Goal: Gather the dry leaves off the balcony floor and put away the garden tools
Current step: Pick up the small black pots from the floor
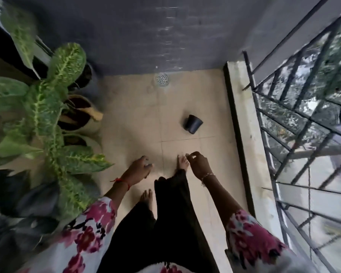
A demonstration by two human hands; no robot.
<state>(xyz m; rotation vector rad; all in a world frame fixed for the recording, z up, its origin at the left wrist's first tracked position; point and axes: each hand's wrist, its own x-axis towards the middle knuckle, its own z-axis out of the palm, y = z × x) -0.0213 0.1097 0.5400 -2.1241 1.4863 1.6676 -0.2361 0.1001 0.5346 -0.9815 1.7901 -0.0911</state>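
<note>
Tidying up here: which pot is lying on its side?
The small black pot out on the floor tiles, toward the ledge; the planted pots on the left stand upright.

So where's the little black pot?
In the head view, the black pot sits on the floor tiles right of centre, between the round drain and the right hand, close to the ledge under the railing.

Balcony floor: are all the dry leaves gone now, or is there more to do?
No dry leaves show on the tiled floor, so gathering looks done. Both the left hand and right hand hold nothing, fingers loosely curled. A small black pot seems tipped over by the ledge; it may need putting away.
</note>
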